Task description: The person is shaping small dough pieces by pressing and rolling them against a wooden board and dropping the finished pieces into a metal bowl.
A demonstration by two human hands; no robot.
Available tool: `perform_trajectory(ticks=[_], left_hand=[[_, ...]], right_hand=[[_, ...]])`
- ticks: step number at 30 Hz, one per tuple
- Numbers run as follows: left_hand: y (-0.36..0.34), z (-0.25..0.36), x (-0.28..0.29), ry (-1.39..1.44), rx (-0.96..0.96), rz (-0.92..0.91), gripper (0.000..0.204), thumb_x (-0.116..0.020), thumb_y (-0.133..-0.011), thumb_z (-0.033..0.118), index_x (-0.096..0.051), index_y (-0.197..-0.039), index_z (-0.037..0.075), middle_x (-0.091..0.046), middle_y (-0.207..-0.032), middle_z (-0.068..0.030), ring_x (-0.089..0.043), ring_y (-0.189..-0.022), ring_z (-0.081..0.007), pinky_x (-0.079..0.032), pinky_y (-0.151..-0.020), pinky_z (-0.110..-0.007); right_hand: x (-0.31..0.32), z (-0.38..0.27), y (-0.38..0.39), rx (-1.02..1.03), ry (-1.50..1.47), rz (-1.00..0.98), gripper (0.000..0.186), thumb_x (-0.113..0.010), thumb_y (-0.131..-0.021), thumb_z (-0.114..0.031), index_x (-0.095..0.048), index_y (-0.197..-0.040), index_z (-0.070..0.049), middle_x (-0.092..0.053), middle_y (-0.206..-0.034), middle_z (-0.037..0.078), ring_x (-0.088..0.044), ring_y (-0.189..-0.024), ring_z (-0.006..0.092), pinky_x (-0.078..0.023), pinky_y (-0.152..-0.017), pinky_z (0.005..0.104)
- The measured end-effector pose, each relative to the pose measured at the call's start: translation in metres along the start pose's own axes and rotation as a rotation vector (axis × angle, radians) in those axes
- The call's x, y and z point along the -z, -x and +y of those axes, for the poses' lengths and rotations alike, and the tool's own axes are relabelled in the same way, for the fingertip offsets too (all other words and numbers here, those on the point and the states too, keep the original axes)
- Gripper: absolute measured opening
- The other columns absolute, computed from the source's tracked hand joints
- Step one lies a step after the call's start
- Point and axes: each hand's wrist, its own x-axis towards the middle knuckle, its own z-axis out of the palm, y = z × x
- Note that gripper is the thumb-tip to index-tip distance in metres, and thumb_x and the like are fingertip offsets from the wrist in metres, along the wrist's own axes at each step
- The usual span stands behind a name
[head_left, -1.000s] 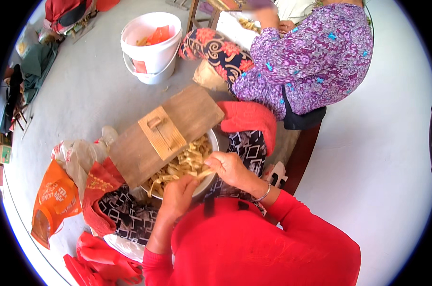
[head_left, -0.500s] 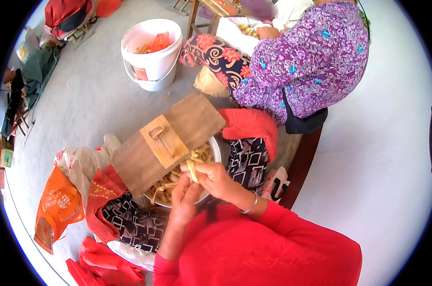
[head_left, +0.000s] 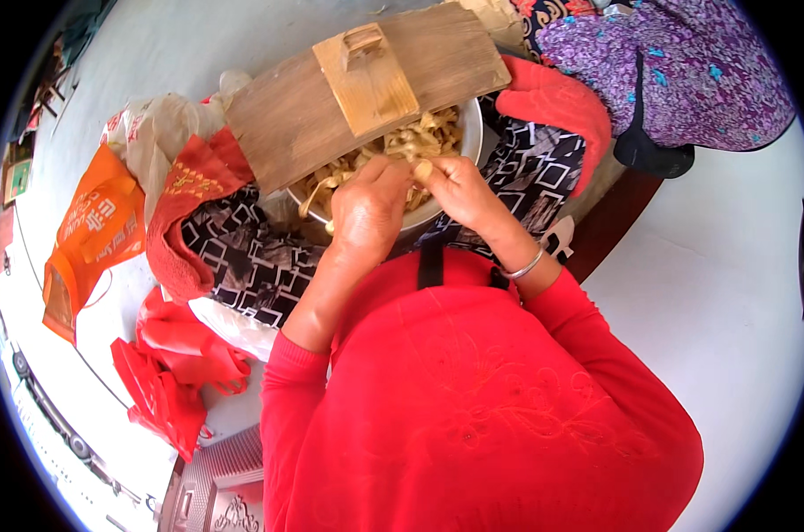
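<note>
My left hand [head_left: 369,206] and my right hand [head_left: 462,191] meet over the near rim of a white basin [head_left: 474,133]. A pale yellow, pliable strip [head_left: 422,171] is pinched in my right fingers. My left fingers are curled against it from the other side; their tips are hidden, so what they hold cannot be made out. Many similar yellowish strips [head_left: 437,133] fill the basin. Across my lap and partly over the basin lies a wooden board [head_left: 278,120], with a smaller wooden block with a raised handle [head_left: 366,80] on top.
Red cloths [head_left: 572,111] cover my knees. To the left are an orange bag [head_left: 96,230], a whitish plastic bag [head_left: 163,133] and red bags [head_left: 185,355] on the floor. A person in purple floral clothing [head_left: 677,71] sits close by at the upper right.
My view has tilted down toward my lap, and the white bucket has left it. My left hand has turned, now showing its back, and both hands have come closer together around the strip.
</note>
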Motion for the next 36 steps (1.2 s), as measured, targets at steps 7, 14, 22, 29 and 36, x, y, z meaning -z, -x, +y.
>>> perform_trajectory(ticks=[7,14,22,29,36], left_hand=[[0.001,-0.017,-0.012,0.204,0.041,-0.011,0.026,-0.062,-0.081,-0.002,-0.062,-0.107,0.0,-0.06,-0.106,-0.0145,-0.062,-0.095,-0.0284,-0.049,-0.082,-0.031],[-0.012,-0.011,-0.004,0.35,0.17,-0.186,0.033,-0.057,-0.088,0.007,-0.052,-0.12,0.0,-0.056,-0.109,-0.0115,-0.057,-0.093,-0.0178,-0.047,-0.076,-0.027],[-0.017,-0.021,-0.016,1.078,0.969,-0.133,0.022,-0.054,-0.091,0.011,-0.053,-0.113,0.006,-0.059,-0.078,-0.0033,-0.039,-0.049,-0.0025,-0.027,-0.042,-0.019],[0.008,-0.024,-0.023,0.92,0.594,0.023,0.028,-0.05,-0.093,0.003,-0.048,-0.122,0.004,-0.059,-0.08,0.0,-0.046,-0.062,-0.0024,-0.035,-0.052,-0.017],[-0.002,-0.022,-0.031,0.8,0.513,0.026,0.019,-0.053,-0.094,0.008,-0.058,-0.11,0.0,-0.056,-0.074,0.0007,-0.048,-0.068,-0.006,-0.042,-0.061,-0.023]], right_hand=[[0.005,0.008,-0.005,-0.456,-0.797,-0.235,0.023,-0.056,-0.096,-0.026,-0.066,-0.102,-0.005,-0.064,-0.104,0.003,-0.06,-0.095,0.0128,-0.049,-0.081,0.0291],[-0.002,-0.012,-0.007,0.058,0.027,0.011,0.011,-0.058,-0.077,0.005,-0.064,-0.086,0.004,-0.064,-0.103,0.011,-0.061,-0.088,0.0218,-0.047,-0.077,0.0295],[-0.006,-0.015,-0.01,0.23,0.151,0.155,0.004,-0.061,-0.083,0.003,-0.064,-0.086,0.005,-0.054,-0.106,0.008,-0.054,-0.097,0.0163,-0.044,-0.081,0.0253],[-0.007,-0.016,-0.012,0.151,0.098,0.066,0.008,-0.066,-0.08,-0.003,-0.065,-0.085,0.003,-0.059,-0.09,0.011,-0.059,-0.084,0.0253,-0.046,-0.075,0.0325],[0.014,-0.036,-0.02,0.309,0.371,-0.011,0.004,-0.066,-0.077,-0.003,-0.063,-0.079,-0.001,-0.06,-0.077,0.012,-0.06,-0.071,0.0278,-0.047,-0.064,0.0357]])
